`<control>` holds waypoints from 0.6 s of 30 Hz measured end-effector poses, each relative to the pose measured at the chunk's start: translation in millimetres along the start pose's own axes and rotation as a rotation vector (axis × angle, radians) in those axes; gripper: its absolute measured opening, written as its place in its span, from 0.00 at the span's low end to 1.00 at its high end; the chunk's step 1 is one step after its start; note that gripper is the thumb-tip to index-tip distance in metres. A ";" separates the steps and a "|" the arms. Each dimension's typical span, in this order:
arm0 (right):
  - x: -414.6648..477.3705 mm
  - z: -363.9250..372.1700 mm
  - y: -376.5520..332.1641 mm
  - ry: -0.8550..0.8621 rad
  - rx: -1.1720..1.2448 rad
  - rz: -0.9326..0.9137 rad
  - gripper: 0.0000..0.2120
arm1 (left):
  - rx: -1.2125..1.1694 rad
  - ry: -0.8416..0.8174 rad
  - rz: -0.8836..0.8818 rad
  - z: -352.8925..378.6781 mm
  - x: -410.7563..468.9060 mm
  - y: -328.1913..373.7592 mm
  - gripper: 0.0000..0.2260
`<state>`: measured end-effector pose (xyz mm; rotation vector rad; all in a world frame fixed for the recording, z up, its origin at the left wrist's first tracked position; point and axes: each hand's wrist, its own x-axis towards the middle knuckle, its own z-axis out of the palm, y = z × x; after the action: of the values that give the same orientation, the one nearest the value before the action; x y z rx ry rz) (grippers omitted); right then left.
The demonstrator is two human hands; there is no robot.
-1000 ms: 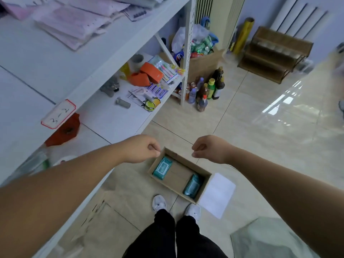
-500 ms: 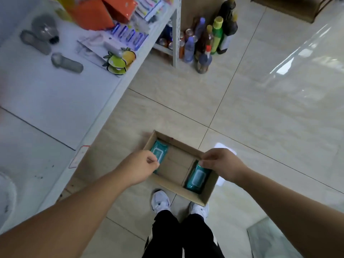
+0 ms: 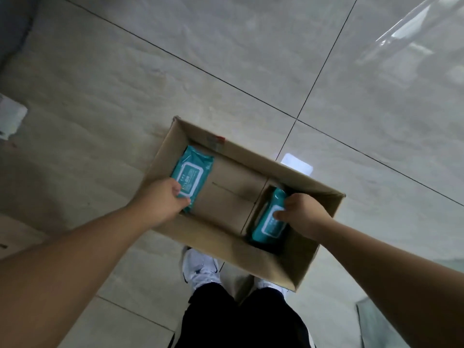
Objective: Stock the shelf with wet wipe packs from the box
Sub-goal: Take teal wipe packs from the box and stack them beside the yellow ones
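Note:
An open cardboard box (image 3: 266, 156) stands on the tiled floor in front of my feet. Two teal wet wipe packs lie inside it. The left pack (image 3: 192, 172) rests flat against the box's left wall, and my left hand (image 3: 164, 200) grips its near end. The right pack (image 3: 270, 222) leans against the right side, with my right hand (image 3: 302, 214) closed around its upper part. The shelf is out of view.
My white shoes (image 3: 200, 268) and black trousers stand just behind the box. A white paper (image 3: 297, 167) lies on the floor past the box. A pale scrap (image 3: 10, 119) sits at the left edge, and a grey-green sheet (image 3: 376, 322) at the lower right.
I have bent down and the view dropped from the shelf to the floor. Both hands went from above the box into it and closed on a pack each.

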<state>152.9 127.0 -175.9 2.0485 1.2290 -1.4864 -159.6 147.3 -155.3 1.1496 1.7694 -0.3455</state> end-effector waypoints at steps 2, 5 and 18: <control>20.3 7.4 6.6 -0.011 -0.060 0.002 0.16 | 0.048 0.001 -0.006 9.3 20.8 -3.4 0.18; 44.5 13.3 9.7 -0.032 -0.168 -0.006 0.35 | 0.042 -0.007 0.005 27.0 54.7 -14.3 0.24; 97.8 41.9 24.2 -0.071 -0.449 -0.044 0.50 | 0.161 0.131 -0.160 89.8 103.5 -8.3 0.40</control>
<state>154.9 128.4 -285.0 1.6677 1.4324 -1.1567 -125.4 140.5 -288.1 1.1671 1.9844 -0.5263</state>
